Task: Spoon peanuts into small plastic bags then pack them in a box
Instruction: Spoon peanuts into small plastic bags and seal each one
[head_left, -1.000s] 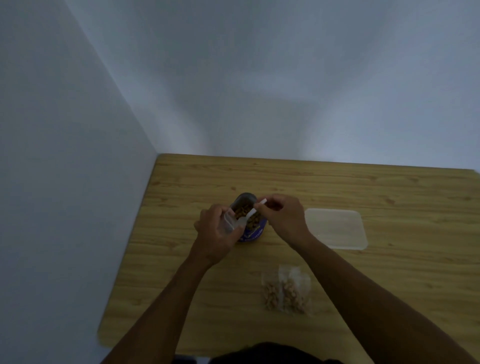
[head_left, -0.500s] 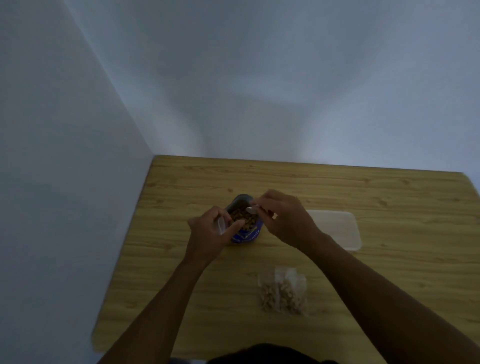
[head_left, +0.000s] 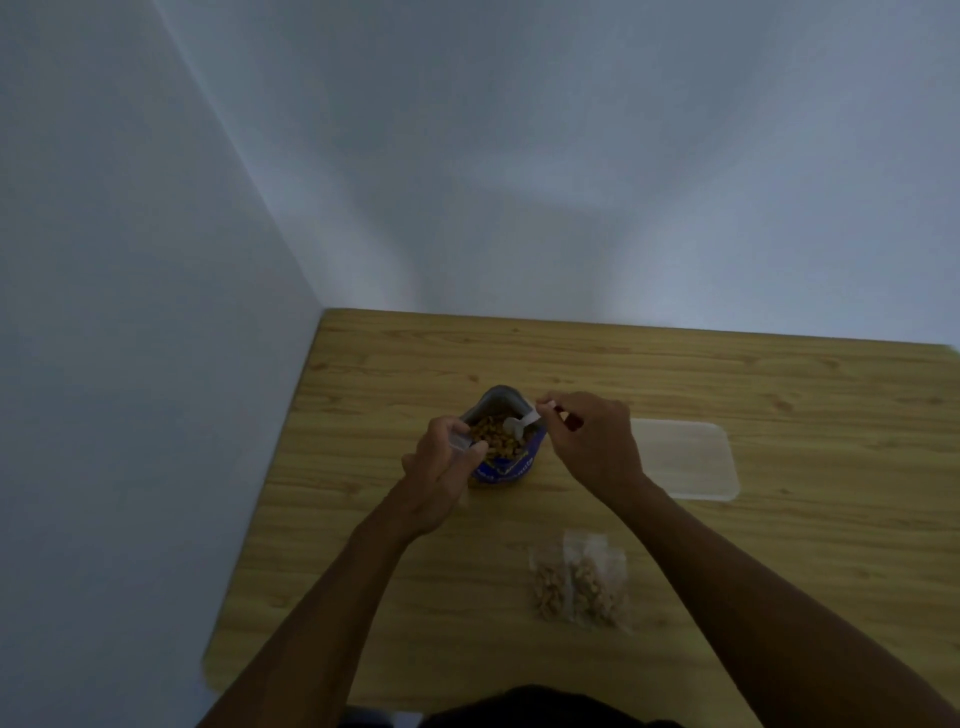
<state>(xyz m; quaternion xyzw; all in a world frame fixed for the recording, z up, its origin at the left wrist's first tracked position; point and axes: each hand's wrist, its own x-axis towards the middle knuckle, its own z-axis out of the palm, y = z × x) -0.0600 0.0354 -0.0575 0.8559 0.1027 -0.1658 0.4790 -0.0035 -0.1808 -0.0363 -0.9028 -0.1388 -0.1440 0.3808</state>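
Observation:
A blue peanut pouch (head_left: 506, 465) stands open in the middle of the wooden table (head_left: 779, 384), with brown peanuts (head_left: 493, 431) showing inside. My right hand (head_left: 592, 441) pinches the handle of a white plastic spoon (head_left: 522, 422), whose bowl sits over the peanuts in the pouch mouth. My left hand (head_left: 441, 467) grips a small clear plastic bag (head_left: 460, 441) at the pouch's left rim. Most of that bag is hidden by my fingers. Two filled small bags (head_left: 579, 584) of peanuts lie on the table nearer me.
A translucent plastic box (head_left: 685, 460) lies flat to the right of my right hand. The table meets a wall on its left and far sides. Bare wood stretches along the far and right parts of the table.
The spoon has gone from the small bag into the pouch and now lies on the peanuts. My left hand stays at the pouch's left rim with the small bag.

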